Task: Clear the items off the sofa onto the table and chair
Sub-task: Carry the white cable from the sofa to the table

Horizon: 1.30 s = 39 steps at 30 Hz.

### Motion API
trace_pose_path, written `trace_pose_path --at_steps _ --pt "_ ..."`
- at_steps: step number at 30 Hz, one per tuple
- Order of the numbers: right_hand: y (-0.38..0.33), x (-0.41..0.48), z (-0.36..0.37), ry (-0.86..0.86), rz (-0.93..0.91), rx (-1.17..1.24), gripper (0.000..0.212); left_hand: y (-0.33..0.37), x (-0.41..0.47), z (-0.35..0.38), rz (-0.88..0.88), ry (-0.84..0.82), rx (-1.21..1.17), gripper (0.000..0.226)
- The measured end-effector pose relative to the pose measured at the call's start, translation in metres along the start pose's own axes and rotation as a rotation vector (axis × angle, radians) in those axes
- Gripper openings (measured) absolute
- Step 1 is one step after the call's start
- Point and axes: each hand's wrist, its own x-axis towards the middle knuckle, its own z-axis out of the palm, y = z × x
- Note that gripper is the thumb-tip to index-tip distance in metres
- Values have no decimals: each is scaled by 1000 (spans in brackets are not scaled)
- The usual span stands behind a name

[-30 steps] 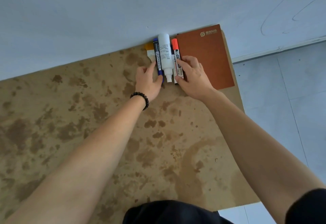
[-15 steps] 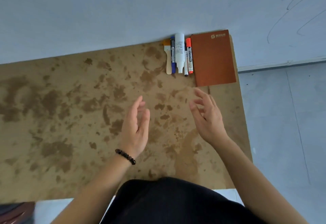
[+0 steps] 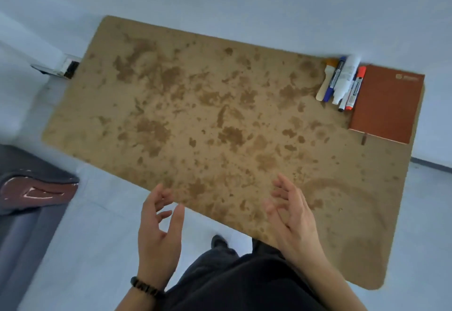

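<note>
Markers [image 3: 355, 88] lie well beyond left hand [image 3: 156, 235], right hand [image 3: 293, 222].

Pens [image 3: 342, 83] left of notebook [image 3: 385, 105] — on table [image 3: 195, 115]

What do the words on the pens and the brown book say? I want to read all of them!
No text here is sharp enough to read.
Blue marker: white label with dark print along the barrel, too blurred.
White bottle: grey print on the side, too blurred.
Orange marker: print on its label, too blurred.
Brown notebook: pale logo and a short word in the far corner, too blurred.
</note>
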Motion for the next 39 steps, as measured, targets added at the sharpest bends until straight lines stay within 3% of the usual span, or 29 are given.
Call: trace_pose_path --at_steps 5,9,17,23,33,39 --pt "-53 -1 47 -121 -231 -72 55 -25 -31 -77 33 260 -104 46" --pt "-83 -39 121 -276 -383 -141 50 -90 -87 -144 -6 466 -150 52" --pt "-123 -185 317 -731 -654 -277 53 -259 -233 -268 -321 862 -354 50" --pt "-168 -273 443 -1040 -842 -353 54 -334 -314 -342 -493 1167 -391 50" --pt "-186 -366 660 -1327 -845 -348 53 -468 -340 -455 -711 1514 -416 46" --pt "-245 -412 833 -1317 -801 -305 51 -555 -322 -596 -759 1538 -385 46"
